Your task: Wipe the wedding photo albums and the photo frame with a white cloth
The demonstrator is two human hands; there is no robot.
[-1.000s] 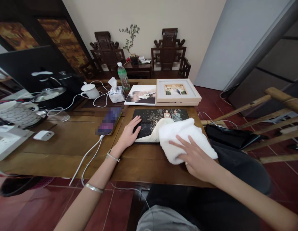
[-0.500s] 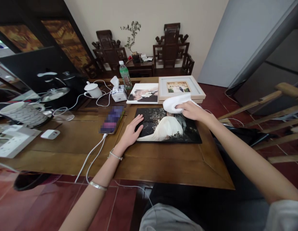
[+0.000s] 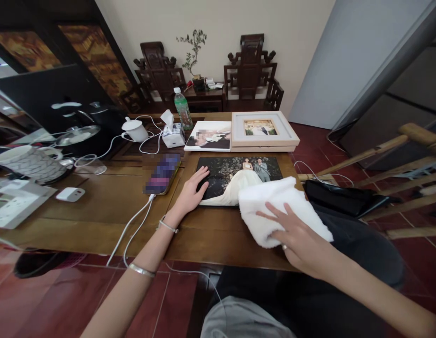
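Note:
A dark wedding photo panel (image 3: 218, 180) lies flat on the wooden table (image 3: 207, 239), showing two people, one in a long white dress. My left hand (image 3: 192, 188) rests at the panel's left edge, fingers stretched out and holding nothing. In my right hand (image 3: 295, 234) is a white cloth (image 3: 265, 202), spread under the fingers. The cloth covers the panel's lower right corner and reaches past it toward the table's front edge. Behind the panel lie a white-edged photo print (image 3: 210, 136) and a pale wooden picture frame (image 3: 288, 136).
Left of the panel lies a phone (image 3: 164, 173) with a white cable. Farther back stand a tissue box (image 3: 173, 136), a green-labelled bottle (image 3: 183, 110) and a lidded white cup (image 3: 135, 130). A kettle (image 3: 31, 164) and a power strip (image 3: 13, 206) occupy the left side.
My right hand has drawn the cloth from the panel's top edge down to its lower right corner, uncovering the two figures. The cloth is more spread out. My left hand stays in place.

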